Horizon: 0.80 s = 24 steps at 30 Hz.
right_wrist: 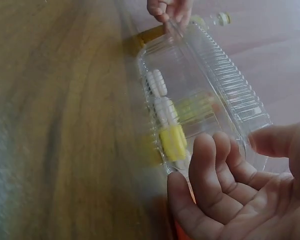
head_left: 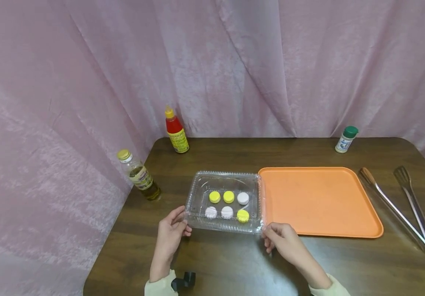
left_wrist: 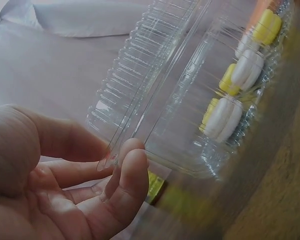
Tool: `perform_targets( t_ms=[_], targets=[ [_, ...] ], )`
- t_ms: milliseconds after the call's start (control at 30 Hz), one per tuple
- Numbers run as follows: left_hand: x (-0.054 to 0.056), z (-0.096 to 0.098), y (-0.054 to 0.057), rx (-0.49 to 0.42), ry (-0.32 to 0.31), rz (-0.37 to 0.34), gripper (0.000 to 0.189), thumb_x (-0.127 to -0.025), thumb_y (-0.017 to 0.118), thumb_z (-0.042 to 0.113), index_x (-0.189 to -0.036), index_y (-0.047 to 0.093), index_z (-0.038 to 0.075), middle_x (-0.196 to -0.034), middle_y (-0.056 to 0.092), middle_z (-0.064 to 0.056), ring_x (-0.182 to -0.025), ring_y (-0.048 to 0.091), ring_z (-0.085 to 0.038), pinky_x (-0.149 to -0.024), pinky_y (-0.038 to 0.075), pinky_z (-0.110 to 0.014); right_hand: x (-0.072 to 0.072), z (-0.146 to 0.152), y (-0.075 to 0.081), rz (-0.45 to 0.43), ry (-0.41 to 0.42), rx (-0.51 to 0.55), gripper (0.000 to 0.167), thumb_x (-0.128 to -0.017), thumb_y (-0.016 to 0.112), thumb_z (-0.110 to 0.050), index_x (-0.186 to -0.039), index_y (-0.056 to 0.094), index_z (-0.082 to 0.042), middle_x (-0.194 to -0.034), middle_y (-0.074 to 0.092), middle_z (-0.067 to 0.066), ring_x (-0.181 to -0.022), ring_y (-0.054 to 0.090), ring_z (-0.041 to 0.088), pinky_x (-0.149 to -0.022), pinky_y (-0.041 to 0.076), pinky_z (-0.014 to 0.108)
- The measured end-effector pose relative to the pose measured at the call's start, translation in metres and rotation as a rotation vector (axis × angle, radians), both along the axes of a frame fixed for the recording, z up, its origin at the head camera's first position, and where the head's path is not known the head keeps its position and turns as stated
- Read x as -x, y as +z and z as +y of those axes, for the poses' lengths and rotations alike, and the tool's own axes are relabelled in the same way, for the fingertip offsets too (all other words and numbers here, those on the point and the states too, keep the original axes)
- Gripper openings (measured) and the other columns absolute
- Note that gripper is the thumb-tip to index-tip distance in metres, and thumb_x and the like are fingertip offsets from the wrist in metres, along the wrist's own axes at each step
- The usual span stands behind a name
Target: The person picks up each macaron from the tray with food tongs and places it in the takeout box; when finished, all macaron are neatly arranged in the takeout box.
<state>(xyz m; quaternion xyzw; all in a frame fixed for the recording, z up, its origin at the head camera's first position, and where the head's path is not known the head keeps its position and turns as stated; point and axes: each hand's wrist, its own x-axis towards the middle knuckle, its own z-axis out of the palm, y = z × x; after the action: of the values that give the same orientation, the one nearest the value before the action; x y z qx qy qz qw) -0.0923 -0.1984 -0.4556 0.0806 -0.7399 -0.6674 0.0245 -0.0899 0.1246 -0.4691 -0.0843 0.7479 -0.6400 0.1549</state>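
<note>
A clear plastic clamshell box with its ribbed lid down lies in front of me, with yellow macarons and white macarons inside in two rows. At its front left corner my left hand pinches the rim between thumb and fingers; the left wrist view shows the thin plastic edge between them. My right hand pinches the rim at the front right corner, the thumb on top and curled fingers below in the right wrist view.
An orange tray lies right beside the box. Metal tongs rest at the far right. An oil bottle stands at the left edge, a red sauce bottle at the back left, and a green-capped shaker at the back right.
</note>
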Motion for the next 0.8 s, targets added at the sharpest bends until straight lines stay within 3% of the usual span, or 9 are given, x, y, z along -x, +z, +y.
perform_targets(
  t_ms=[467,800],
  targets=[
    [0.0029,0.0028,-0.0008,-0.012,-0.013,-0.023,0.048,-0.092,0.049,-0.016,-0.14,0.044,-0.017,-0.129,0.055,-0.035,-0.068,0.063,-0.014,-0.058,0.057,-0.025,0.0029,-0.0009,-0.0031,-0.049,-0.077,0.044,0.022,-0.099,0.055,-0.004,-0.086,0.062,0.014,-0.067,0.057,0.008,-0.055,0.057,0.014,-0.054,0.056,0.033],
    [0.0066,0.0022,-0.0019,-0.004,0.018,-0.03,0.047,-0.093,0.051,-0.014,-0.139,0.047,-0.015,-0.13,0.055,-0.035,-0.069,0.063,-0.016,-0.058,0.058,-0.026,0.0066,-0.0076,-0.0029,-0.09,-0.137,0.097,0.018,-0.093,0.054,0.004,-0.079,0.06,0.013,-0.062,0.055,0.005,-0.052,0.055,0.013,-0.051,0.053,0.027]
  ],
)
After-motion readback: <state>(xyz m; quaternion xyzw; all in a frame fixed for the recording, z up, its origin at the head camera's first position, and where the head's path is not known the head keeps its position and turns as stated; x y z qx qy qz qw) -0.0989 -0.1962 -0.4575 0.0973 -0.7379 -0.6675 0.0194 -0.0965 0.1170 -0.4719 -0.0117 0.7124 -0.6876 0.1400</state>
